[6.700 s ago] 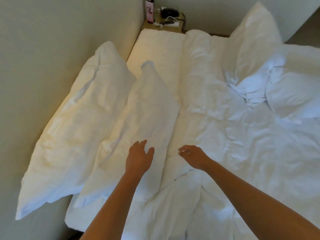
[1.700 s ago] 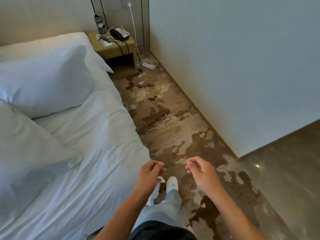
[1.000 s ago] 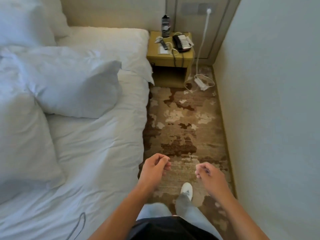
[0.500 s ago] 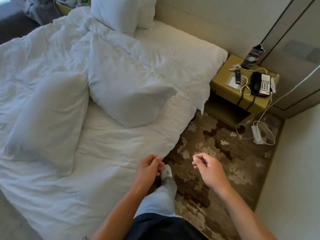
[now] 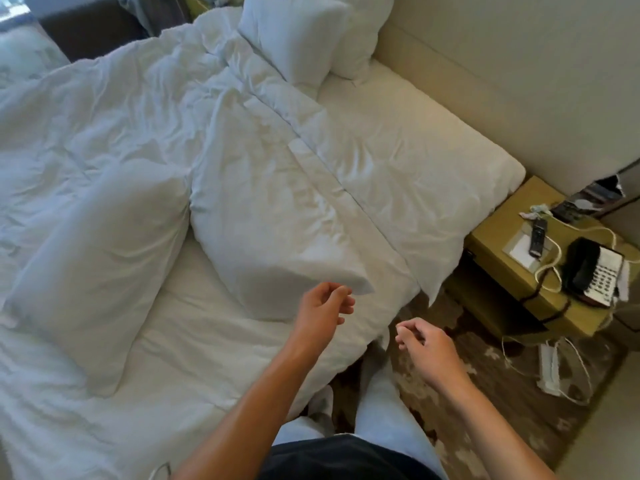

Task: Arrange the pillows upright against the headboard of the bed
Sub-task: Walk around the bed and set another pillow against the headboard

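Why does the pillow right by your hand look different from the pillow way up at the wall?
The near pillow lies flat on the bed; the far pillow stands upright at the headboard. The near pillow's corner is just beyond the left hand; the far pillow is well away from both hands. The near pillow lies beside another flat pillow; the far pillow has one standing behind it. Both are white and soft.

Nothing readable here for me. The phone (image 5: 593, 271) on the nightstand (image 5: 495, 237) has a keypad, but the buttons are just blurry dots. The remote (image 5: 537, 236) and the white card (image 5: 521, 249) under it show no lettering I can make out, and the dark packet (image 5: 588, 199) at the back is too blurry.
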